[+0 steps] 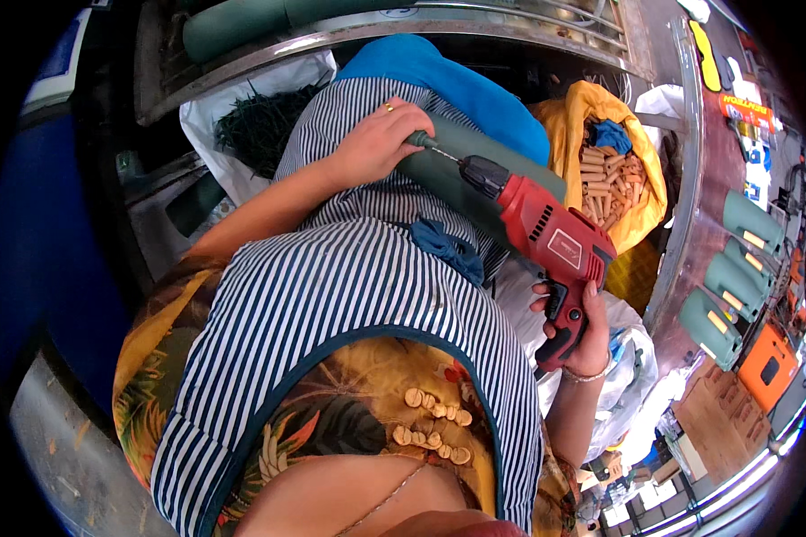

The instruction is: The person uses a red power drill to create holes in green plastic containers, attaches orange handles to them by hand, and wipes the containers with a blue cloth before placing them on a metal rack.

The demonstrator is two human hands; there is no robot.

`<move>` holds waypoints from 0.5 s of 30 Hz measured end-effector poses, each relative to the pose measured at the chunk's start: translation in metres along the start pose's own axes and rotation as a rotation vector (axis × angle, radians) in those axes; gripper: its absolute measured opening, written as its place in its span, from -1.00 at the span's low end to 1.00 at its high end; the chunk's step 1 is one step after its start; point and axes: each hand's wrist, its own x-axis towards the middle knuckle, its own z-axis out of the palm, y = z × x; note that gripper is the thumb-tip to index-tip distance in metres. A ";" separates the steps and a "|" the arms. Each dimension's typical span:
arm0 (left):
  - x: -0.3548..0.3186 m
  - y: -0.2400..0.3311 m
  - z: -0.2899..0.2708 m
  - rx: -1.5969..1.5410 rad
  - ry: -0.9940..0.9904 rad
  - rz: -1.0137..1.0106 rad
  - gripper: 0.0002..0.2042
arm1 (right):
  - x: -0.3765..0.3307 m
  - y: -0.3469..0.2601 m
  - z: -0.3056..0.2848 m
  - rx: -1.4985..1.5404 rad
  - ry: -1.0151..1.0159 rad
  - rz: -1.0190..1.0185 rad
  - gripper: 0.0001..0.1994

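In my right hand point(589, 333) is a red and black power drill point(557, 231), gripped by its handle with a finger at the trigger. Its black chuck and thin bit point toward the upper left. The bit's tip meets or lies just in front of a small green stub point(420, 140). A dark green cylinder point(452, 183) lies slantwise across my lap, partly behind the drill. My left hand point(381, 143) is closed over its upper left end, fingers curled beside the stub. Some of those fingertips are hidden.
A yellow sack point(649, 192) of short tan tubes stands beyond the drill. To the left, a white bag point(242, 161) holds dark green strands. More green cylinders point(730, 282) stand on the bench at right, near an orange case point(767, 367). A metal-framed rack point(269, 63) crosses the far side.
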 end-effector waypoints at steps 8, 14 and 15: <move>-0.001 -0.001 0.009 0.045 -0.007 0.016 -0.70 | -0.007 0.000 -0.011 0.034 0.049 0.009 -0.42; 0.001 0.001 0.011 0.074 -0.011 0.042 -0.70 | -0.004 -0.002 -0.013 0.034 0.035 0.060 -0.42; 0.001 0.002 0.012 0.079 -0.012 0.034 -0.70 | -0.004 -0.003 -0.012 0.041 0.039 0.065 -0.42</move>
